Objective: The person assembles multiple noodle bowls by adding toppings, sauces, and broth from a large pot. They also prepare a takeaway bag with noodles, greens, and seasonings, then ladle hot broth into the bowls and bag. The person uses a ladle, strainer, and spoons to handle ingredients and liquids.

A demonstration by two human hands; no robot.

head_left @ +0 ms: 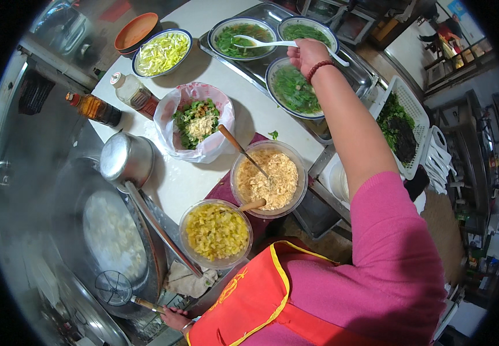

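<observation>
My right hand reaches far out over the tray, its fingers closed on a white soup spoon. The spoon's bowl end hangs over a soup bowl with green leaves. Beside it stand another soup bowl and a third soup bowl, just below my hand. At the lower left, my left hand grips the handle of a wire skimmer. The skimmer's round mesh is at the near edge of a big wok, where pale pieces sit in cloudy liquid.
Near me are a tub of yellow chopped pickles and a tub of pale crumbly topping. A bag-lined bowl, a metal pot, two bottles and a bowl of chopped greens share the counter. A white basket holds greens.
</observation>
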